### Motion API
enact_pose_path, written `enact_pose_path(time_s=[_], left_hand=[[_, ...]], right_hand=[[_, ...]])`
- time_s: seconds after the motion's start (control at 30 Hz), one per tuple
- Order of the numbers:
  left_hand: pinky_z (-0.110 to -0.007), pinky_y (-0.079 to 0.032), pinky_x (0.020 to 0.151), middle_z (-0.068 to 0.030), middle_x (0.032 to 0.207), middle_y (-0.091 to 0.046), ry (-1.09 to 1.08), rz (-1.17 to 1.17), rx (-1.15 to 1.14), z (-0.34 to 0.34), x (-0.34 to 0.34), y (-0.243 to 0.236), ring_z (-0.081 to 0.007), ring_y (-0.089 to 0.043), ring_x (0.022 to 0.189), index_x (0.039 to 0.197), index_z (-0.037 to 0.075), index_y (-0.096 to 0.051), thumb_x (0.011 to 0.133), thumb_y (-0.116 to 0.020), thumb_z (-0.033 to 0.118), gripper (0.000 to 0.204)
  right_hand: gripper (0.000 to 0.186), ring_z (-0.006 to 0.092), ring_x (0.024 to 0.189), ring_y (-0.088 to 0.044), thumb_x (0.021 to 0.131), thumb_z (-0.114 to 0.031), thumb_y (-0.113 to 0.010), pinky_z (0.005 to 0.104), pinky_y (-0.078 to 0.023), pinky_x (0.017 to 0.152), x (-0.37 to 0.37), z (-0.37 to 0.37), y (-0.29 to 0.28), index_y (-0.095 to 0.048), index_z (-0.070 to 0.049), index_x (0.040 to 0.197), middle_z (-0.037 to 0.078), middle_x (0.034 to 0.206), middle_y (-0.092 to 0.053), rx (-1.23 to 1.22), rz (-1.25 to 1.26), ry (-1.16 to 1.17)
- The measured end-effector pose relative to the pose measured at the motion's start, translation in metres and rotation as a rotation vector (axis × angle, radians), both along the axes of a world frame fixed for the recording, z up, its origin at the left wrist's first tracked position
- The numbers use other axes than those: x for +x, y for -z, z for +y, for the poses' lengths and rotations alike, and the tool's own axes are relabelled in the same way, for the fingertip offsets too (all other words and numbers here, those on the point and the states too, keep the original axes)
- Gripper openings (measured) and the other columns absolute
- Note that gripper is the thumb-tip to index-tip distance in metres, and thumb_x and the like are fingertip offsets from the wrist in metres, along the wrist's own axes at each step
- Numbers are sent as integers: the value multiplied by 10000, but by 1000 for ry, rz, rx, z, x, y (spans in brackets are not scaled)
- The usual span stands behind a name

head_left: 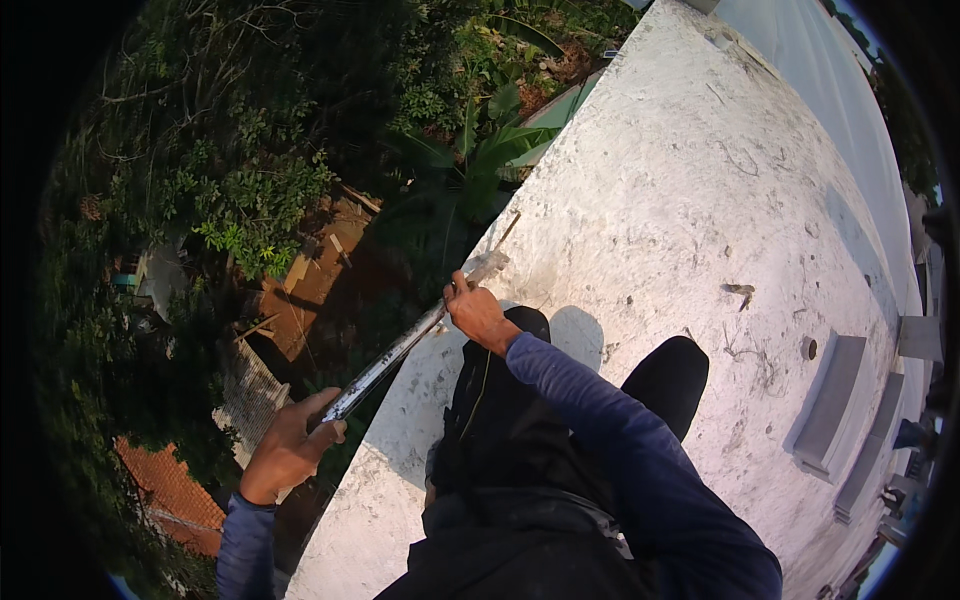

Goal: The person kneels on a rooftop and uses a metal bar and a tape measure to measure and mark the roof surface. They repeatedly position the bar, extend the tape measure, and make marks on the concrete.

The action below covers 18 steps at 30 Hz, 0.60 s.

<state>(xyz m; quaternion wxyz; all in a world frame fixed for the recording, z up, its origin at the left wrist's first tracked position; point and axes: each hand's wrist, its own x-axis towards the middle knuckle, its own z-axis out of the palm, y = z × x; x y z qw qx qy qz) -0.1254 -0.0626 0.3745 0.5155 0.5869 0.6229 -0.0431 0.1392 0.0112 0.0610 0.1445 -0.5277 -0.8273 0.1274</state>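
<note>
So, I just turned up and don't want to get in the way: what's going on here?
A person is at the edge of a pale slab, handling a long bar two-handed. The left grip is at the bar's near end, out past the edge; the right grip is farther along, around the edge itself. Trees and a tiled roof show below on the left. What the bar is for, I can't tell.
</note>
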Motion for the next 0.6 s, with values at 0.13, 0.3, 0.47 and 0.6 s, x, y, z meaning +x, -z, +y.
enact_pose_path(time_s=[0.13, 0.3, 0.47, 0.6], left_hand=[[-421, -522, 705, -197, 857, -706, 66, 57, 170, -14, -7, 26, -341, -683, 745, 1290, -41, -605, 943, -656, 247, 454], [-488, -525, 758, -230, 873, -720, 321, 455, 255, -25, -13, 37, -421, -699, 817, 1189, 13, -648, 951, -665, 334, 400], [-474, -544, 719, -211, 824, -728, 299, 542, 342, -34, -19, 50, -401, -709, 746, 1121, 17, -706, 918, -718, 382, 418], [-401, -561, 672, -211, 844, -742, -40, 287, 408, -35, -31, 63, -346, -723, 688, 1007, -4, -767, 833, -824, 374, 420]], right_hand=[[238, 358, 852, -702, 820, -62, -631, 428, -594, 612, -8, -2, 6, -635, 41, 1035, 215, 1118, -559, -66, -62, -19], [373, 373, 882, -693, 760, -17, -681, 438, -594, 742, -15, -2, 7, -605, 20, 1123, 203, 1150, -553, -154, 28, 61], [478, 376, 874, -689, 757, -11, -700, 439, -567, 811, -21, -30, 10, -561, -7, 1214, 167, 1031, -627, -111, 555, 446], [451, 286, 810, -681, 782, -33, -681, 387, -549, 770, -41, -53, 34, -540, 4, 1209, 149, 897, -687, -465, 839, 776]])
